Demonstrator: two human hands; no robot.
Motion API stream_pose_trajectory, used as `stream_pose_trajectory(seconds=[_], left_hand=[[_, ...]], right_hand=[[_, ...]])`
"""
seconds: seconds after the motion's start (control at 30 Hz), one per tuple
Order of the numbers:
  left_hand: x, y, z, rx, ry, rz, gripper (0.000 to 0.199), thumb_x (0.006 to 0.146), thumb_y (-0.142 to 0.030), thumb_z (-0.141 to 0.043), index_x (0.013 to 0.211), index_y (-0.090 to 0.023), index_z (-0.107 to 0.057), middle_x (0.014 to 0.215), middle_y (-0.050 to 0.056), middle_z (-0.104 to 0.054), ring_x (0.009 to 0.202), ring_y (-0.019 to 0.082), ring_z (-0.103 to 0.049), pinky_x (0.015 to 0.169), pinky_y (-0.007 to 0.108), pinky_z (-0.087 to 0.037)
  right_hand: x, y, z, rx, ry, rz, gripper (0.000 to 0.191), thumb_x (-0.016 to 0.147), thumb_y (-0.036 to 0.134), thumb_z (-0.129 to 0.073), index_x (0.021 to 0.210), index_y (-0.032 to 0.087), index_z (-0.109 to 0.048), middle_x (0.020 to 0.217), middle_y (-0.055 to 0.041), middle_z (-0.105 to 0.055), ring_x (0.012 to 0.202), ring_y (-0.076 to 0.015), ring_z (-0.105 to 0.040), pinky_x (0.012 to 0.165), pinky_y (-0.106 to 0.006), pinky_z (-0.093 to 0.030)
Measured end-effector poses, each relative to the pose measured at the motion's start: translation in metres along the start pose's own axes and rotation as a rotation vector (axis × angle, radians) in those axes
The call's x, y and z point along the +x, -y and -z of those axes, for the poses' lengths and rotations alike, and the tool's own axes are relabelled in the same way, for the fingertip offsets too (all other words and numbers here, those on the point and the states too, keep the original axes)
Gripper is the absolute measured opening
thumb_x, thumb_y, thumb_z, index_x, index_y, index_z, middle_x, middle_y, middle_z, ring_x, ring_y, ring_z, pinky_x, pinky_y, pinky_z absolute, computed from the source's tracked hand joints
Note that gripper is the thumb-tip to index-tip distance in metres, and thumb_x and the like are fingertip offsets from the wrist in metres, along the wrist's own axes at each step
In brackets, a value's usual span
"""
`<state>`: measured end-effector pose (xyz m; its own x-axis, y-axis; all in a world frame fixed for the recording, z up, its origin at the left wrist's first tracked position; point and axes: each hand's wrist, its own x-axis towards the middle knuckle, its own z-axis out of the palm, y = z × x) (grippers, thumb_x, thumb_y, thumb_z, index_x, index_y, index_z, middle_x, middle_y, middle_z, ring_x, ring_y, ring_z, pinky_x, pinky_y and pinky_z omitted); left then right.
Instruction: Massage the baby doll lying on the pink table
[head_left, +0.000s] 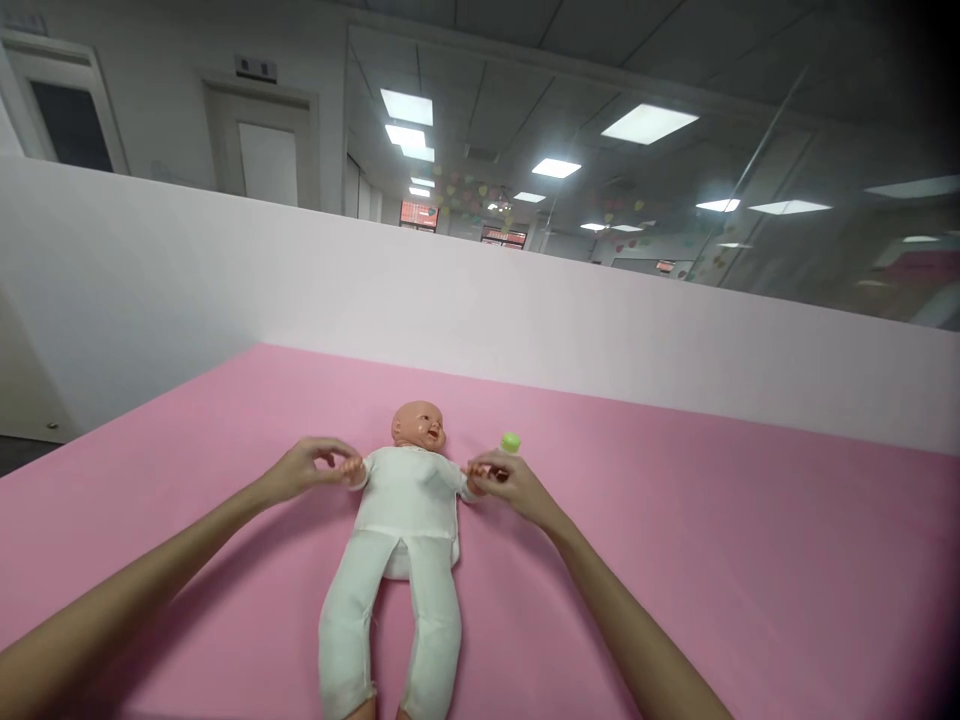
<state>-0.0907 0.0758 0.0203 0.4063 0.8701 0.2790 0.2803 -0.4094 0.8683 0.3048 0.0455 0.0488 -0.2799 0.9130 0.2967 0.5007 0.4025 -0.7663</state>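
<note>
A baby doll (409,500) in a white top and white trousers lies on its back on the pink surface (660,560), its head at the far end and turned to the right. With thumb and fingers, my left hand (309,468) pinches the doll's hand on the left side. On the other side, my right hand (511,483) has its fingers closed about the doll's other hand. Just behind my right hand shows a small bright green cap (511,441); what is beneath it is mostly hidden by my fingers. The doll's feet run out of view at the bottom.
A low white wall (480,300) borders the pink surface at the back and left. Beyond it are a door (266,150), a glass partition and lit ceiling panels (649,123).
</note>
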Motion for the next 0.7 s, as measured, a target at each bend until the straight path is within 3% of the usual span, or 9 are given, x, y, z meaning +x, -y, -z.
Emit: stream_pose_trajectory(seconds=[0.07,0.13,0.23,0.33,0.43,0.57,0.63,0.7], left_hand=[[-0.023,0.003,-0.004,0.051,0.151,-0.067,0.024,0.087,-0.043,-0.075,0.101,-0.025,-0.083,0.106,0.009,-0.080,0.097,0.025,-0.072,0.087,0.034,-0.055],[-0.038,0.010,-0.011,0.076,0.267,-0.147,0.022,0.089,-0.043,-0.074,0.101,-0.026,-0.083,0.109,0.010,-0.079,0.104,0.027,-0.071,0.093,0.036,-0.055],[-0.048,0.020,-0.020,0.108,0.293,-0.218,0.021,0.091,-0.043,-0.073,0.102,-0.028,-0.085,0.112,0.011,-0.079,0.109,0.028,-0.070,0.098,0.038,-0.054],[-0.044,0.022,-0.021,0.067,0.258,-0.150,0.024,0.088,-0.045,-0.076,0.102,-0.029,-0.085,0.113,0.010,-0.079,0.109,0.029,-0.070,0.097,0.039,-0.055],[-0.025,0.019,-0.019,-0.049,0.056,-0.006,0.031,0.082,-0.050,-0.079,0.101,-0.027,-0.085,0.109,0.009,-0.081,0.102,0.029,-0.072,0.090,0.037,-0.057],[0.029,0.012,-0.018,-0.221,-0.328,0.051,0.045,0.074,-0.057,-0.083,0.104,-0.023,-0.083,0.114,0.011,-0.080,0.102,0.029,-0.072,0.084,0.035,-0.057],[0.062,0.012,-0.021,-0.231,-0.396,0.099,0.050,0.070,-0.060,-0.084,0.101,-0.021,-0.083,0.113,0.012,-0.079,0.100,0.029,-0.071,0.072,0.032,-0.056],[0.091,0.017,-0.027,-0.236,-0.411,0.190,0.050,0.067,-0.062,-0.084,0.090,-0.018,-0.082,0.102,0.012,-0.080,0.091,0.026,-0.071,0.066,0.029,-0.052]], right_hand=[[-0.026,0.002,0.005,-0.038,0.203,0.053,0.021,0.088,0.035,-0.071,0.103,0.023,-0.080,0.106,-0.0072,-0.073,0.092,-0.0227,-0.066,0.083,-0.033,-0.054],[-0.049,-0.002,0.003,-0.095,0.327,0.100,0.021,0.091,0.032,-0.068,0.108,0.027,-0.080,0.111,-0.0066,-0.070,0.097,-0.0224,-0.065,0.086,-0.033,-0.053],[-0.071,-0.009,-0.008,-0.163,0.373,0.161,0.022,0.098,0.034,-0.062,0.112,0.031,-0.079,0.116,-0.0067,-0.067,0.102,-0.0221,-0.065,0.089,-0.033,-0.054],[-0.075,-0.010,-0.014,-0.187,0.345,0.220,0.028,0.104,0.037,-0.054,0.116,0.032,-0.078,0.119,-0.0076,-0.069,0.108,-0.0237,-0.064,0.094,-0.036,-0.053],[-0.053,-0.008,-0.016,-0.143,0.191,0.211,0.030,0.105,0.039,-0.052,0.120,0.031,-0.076,0.121,-0.0074,-0.073,0.112,-0.0252,-0.064,0.099,-0.039,-0.051],[0.007,-0.013,-0.027,0.001,-0.326,0.057,0.034,0.099,0.047,-0.057,0.115,0.023,-0.076,0.115,-0.0099,-0.076,0.100,-0.0252,-0.070,0.089,-0.036,-0.053],[0.042,-0.021,-0.037,0.060,-0.467,0.021,0.037,0.098,0.048,-0.056,0.112,0.019,-0.075,0.116,-0.0115,-0.077,0.104,-0.0249,-0.071,0.091,-0.035,-0.052],[0.072,-0.032,-0.048,0.052,-0.489,-0.067,0.038,0.098,0.047,-0.053,0.107,0.017,-0.075,0.113,-0.0114,-0.078,0.105,-0.0234,-0.071,0.090,-0.031,-0.050]])
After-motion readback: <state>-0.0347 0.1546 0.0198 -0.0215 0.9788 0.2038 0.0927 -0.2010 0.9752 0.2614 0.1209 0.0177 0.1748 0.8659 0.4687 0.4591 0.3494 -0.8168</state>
